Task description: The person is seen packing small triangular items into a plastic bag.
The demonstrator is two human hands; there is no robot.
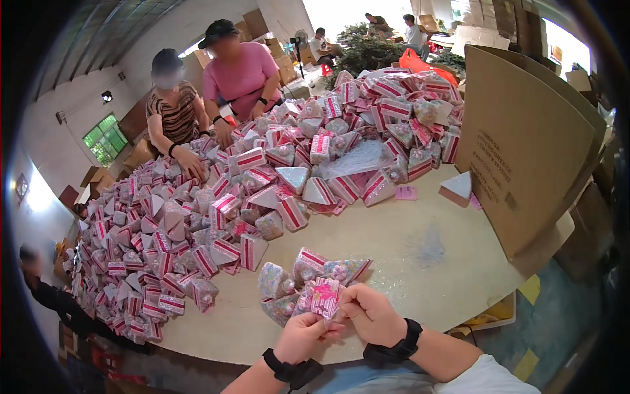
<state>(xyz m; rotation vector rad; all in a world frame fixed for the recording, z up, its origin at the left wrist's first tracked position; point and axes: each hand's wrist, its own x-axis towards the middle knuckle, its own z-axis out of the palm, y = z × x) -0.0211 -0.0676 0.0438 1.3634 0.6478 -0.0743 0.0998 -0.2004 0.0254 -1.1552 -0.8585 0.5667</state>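
Note:
Near the front edge of the table, my left hand (305, 336) and my right hand (372, 314) are both closed, thumbs and fingers pinching the lower and right edges of a clear packet with a pink striped card (325, 297). Whether a cake slice is inside this packet is hard to make out. Just beyond it, several wrapped toy cake slices with sprinkled tops lie in a small cluster; one cake slice (276, 281) sits at the left and another cake slice (308, 264) behind. Both my wrists wear black bands.
A large heap of wrapped cake slices (164, 236) covers the table's left and far side. One slice (457, 186) lies apart, beside a tall cardboard box (525, 144) at the right. A crumpled clear plastic sheet (357, 159) rests on the heap. Two people reach into it across the table (394, 249).

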